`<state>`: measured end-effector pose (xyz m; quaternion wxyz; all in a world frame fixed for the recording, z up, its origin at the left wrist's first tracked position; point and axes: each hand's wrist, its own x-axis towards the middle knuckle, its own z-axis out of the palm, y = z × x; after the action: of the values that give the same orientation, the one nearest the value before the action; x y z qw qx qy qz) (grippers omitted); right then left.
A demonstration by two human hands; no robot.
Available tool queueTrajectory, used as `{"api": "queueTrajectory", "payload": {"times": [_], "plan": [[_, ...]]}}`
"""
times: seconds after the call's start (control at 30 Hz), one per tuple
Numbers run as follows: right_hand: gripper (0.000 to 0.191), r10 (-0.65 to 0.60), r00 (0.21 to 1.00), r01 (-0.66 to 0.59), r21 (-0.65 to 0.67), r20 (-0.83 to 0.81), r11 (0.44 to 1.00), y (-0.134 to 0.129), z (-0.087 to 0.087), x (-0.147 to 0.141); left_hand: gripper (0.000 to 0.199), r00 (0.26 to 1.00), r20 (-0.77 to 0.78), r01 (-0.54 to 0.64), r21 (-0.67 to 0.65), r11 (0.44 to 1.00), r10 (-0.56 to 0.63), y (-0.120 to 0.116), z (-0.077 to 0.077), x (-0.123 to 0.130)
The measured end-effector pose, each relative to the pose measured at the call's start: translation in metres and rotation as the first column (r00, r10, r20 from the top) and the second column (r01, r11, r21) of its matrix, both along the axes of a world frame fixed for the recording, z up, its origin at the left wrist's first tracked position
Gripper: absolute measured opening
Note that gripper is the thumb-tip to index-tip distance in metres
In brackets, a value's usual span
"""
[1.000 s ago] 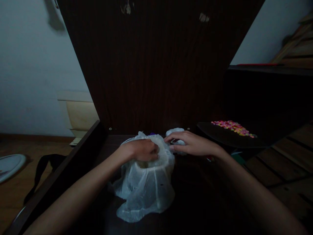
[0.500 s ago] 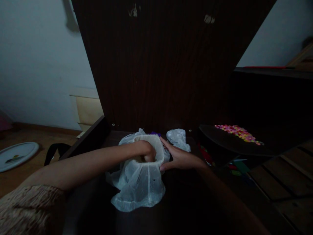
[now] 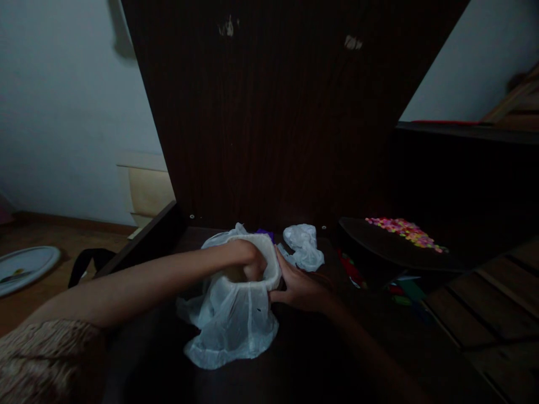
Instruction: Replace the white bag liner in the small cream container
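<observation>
One dark surface (image 3: 295,356), pale wall (image 3: 63,112)

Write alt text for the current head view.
A left hand is inside a container draped in a white plastic bag; the right hand touches its edge. Behind lies a crumpled bag; colorful bits sit on a shelf.

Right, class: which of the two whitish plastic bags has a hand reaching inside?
The larger bag, its mouth spread open: the left hand dips into it. The smaller, crumpled bag beyond the right hand has no hand inside.
</observation>
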<state>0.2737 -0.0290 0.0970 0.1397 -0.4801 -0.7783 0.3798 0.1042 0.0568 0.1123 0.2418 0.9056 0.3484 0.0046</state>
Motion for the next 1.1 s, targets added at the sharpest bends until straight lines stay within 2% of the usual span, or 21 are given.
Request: {"api": "queueTrajectory", "payload": {"times": [0.07, 0.13, 0.17, 0.23, 0.3, 0.37, 0.47, 0.57, 0.67, 0.77, 0.87, 0.97, 1.1], "plan": [[0.127, -0.021, 0.998, 0.022, -0.007, 0.057, 1.000, -0.006, 0.010, 0.008, 0.011, 0.995, -0.055, 0.081, -0.046, 0.996, -0.084, -0.005, 0.025, -0.015], [0.119, -0.026, 0.996, 0.024, 0.031, 0.079, 0.999, -0.015, 0.021, 0.018, 0.012, 0.993, -0.031, 0.117, -0.033, 0.993, -0.118, -0.015, 0.050, -0.037], [0.113, -0.027, 0.996, 0.021, 0.075, 0.080, 0.997, -0.019, 0.025, 0.022, 0.018, 0.994, 0.015, 0.109, 0.008, 0.994, -0.109, -0.021, 0.059, -0.049], [0.100, -0.011, 0.997, -0.004, 0.191, 0.080, 0.982, -0.028, 0.029, 0.026, 0.027, 0.971, 0.235, 0.003, 0.158, 0.987, -0.041, -0.034, 0.068, -0.073], [0.088, 0.045, 0.995, -0.072, 0.326, 0.090, 0.943, -0.035, 0.026, 0.025, 0.032, 0.917, 0.393, -0.146, 0.193, 0.970, 0.059, -0.046, 0.062, -0.091], [0.079, 0.121, 0.986, -0.159, 0.461, 0.112, 0.873, -0.041, 0.018, 0.020, 0.034, 0.843, 0.504, -0.279, 0.114, 0.953, 0.187, -0.053, 0.044, -0.103], [0.076, 0.178, 0.974, -0.228, 0.643, 0.143, 0.731, -0.046, 0.000, 0.008, 0.037, 0.683, 0.643, -0.351, -0.128, 0.928, 0.347, -0.057, 0.010, -0.109], [0.073, 0.177, 0.968, -0.251, 0.762, 0.179, 0.597, -0.047, -0.017, -0.003, 0.043, 0.523, 0.725, -0.371, -0.280, 0.886, 0.448, -0.057, -0.018, -0.105], [0.064, 0.158, 0.966, -0.258, 0.817, 0.206, 0.515, -0.046, -0.030, -0.009, 0.047, 0.458, 0.733, -0.372, -0.356, 0.857, 0.503, -0.054, -0.032, -0.101], [0.059, 0.150, 0.964, -0.263, 0.837, 0.218, 0.479, -0.044, -0.029, -0.009, 0.047, 0.471, 0.713, -0.379, -0.367, 0.850, 0.518, -0.053, -0.036, -0.100], [0.054, 0.187, 0.957, -0.286, 0.826, 0.221, 0.486, -0.042, -0.013, -0.008, 0.047, 0.440, 0.744, -0.416, -0.327, 0.849, 0.502, -0.056, -0.035, -0.102], [0.036, 0.222, 0.966, -0.232, 0.835, 0.135, 0.500, -0.038, 0.010, -0.017, 0.045, 0.384, 0.818, -0.450, -0.239, 0.860, 0.429, -0.062, -0.034, -0.105], [0.021, 0.238, 0.970, -0.172, 0.841, 0.053, 0.513, -0.033, 0.025, -0.049, 0.036, 0.421, 0.857, -0.385, -0.130, 0.914, 0.299, -0.068, -0.034, -0.109]]}}
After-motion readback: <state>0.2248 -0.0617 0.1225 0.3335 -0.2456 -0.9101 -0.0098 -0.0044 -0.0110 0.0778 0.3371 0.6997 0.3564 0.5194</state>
